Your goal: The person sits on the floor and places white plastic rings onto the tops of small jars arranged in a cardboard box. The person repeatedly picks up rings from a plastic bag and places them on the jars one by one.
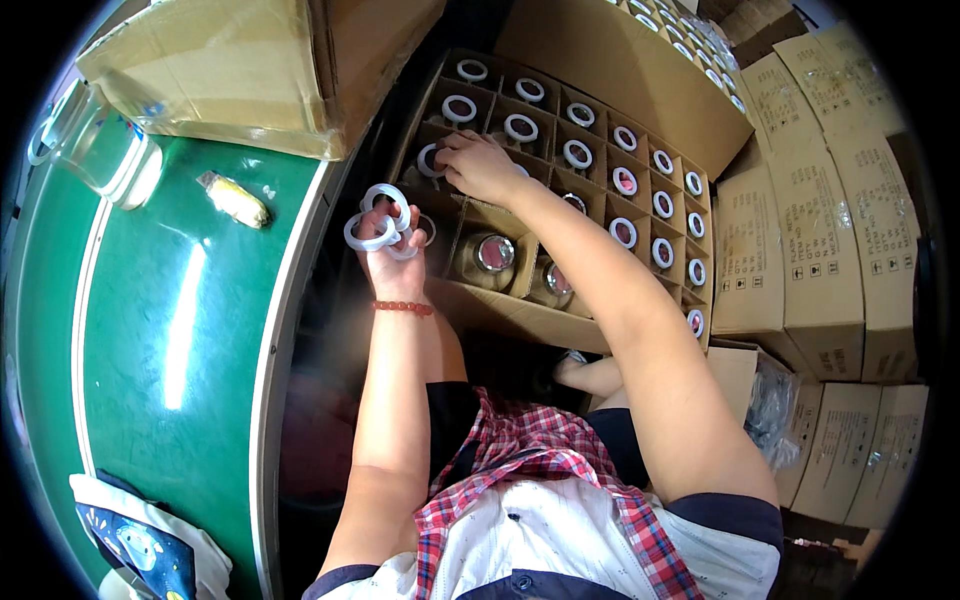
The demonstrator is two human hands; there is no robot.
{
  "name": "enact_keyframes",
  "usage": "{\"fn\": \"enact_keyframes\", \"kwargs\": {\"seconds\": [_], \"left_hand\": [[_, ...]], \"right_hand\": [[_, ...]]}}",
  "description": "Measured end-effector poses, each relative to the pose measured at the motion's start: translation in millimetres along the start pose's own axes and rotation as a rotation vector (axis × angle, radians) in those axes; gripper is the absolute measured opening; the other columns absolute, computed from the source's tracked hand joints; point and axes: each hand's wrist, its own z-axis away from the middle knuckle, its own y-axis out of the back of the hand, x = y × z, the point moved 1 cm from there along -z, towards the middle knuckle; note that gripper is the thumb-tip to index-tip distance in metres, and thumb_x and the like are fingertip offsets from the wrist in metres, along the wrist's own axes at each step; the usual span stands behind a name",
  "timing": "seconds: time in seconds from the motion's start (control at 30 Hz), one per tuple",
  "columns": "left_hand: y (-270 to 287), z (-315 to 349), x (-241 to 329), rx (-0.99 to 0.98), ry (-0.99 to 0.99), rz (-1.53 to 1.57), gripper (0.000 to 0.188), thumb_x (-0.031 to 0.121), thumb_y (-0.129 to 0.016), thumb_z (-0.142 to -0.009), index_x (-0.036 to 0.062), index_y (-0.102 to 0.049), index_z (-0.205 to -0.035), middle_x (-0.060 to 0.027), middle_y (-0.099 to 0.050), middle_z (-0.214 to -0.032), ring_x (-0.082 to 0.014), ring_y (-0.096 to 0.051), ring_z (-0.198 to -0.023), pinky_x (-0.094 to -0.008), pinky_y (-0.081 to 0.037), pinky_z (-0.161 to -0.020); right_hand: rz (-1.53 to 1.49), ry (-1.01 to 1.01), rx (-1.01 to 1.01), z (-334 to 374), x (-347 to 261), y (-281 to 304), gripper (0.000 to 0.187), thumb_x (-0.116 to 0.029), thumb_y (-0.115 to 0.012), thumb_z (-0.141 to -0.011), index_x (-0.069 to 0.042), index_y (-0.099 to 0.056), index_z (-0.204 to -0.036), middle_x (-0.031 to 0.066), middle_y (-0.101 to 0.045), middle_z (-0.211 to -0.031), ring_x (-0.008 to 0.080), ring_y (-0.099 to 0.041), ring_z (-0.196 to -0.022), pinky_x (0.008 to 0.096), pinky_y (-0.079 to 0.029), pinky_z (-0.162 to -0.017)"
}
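Note:
Several loose white plastic rings (368, 233) are bunched in my left hand (393, 268), whose fingers are closed round them above the near left corner of an open carton (520, 316). Cardboard dividers split that carton into cells with glass jars standing in them. My right hand (485, 167) reaches across to the left side, its fingers bent onto a white ring (428, 160) at the top of a jar there. Most other jars carry similar rings, such as this ringed jar lid (521, 128). In the near row, a jar (494, 253) and its neighbour (558, 279) show bare lids.
A green table (130, 330) runs along my left, bearing a large clear jar (120, 170), a small yellow object (236, 200) and a printed cloth (150, 545). A cardboard box (230, 75) sits at its far end. Stacked cartons (748, 250) line the right.

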Motion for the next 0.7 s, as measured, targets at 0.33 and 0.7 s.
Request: {"fn": "enact_keyframes", "kwargs": {"seconds": [0.33, 0.7], "left_hand": [[-1, 0, 4, 0.015, 0.004, -0.023, 0.015, 0.015, -0.065, -0.076, 0.0051, -0.059, -0.086, -0.0042, -0.062, -0.083, -0.0265, -0.064, -0.080, -0.0268, -0.041, -0.045], [-2, 1, 1, -0.033, -0.027, -0.173, 0.014, 0.018, -0.065, -0.081, 0.0097, -0.060, -0.091, -0.0039, -0.065, -0.089, -0.0269, -0.064, -0.088, -0.0292, -0.043, -0.051]], "right_hand": [[0.161, 0.183, -0.132, -18, 4, 4, 0.020, -0.007, -0.054, -0.076, -0.009, -0.064, -0.093, 0.0070, -0.060, -0.100, 0.0283, -0.057, -0.102, 0.0361, -0.045, -0.088], [0.057, -0.157, 0.053, 12, 9, -4, 0.025, -0.018, -0.060, -0.078, -0.008, -0.064, -0.100, 0.0090, -0.062, -0.105, 0.0283, -0.055, -0.103, 0.0418, -0.043, -0.086]]}}
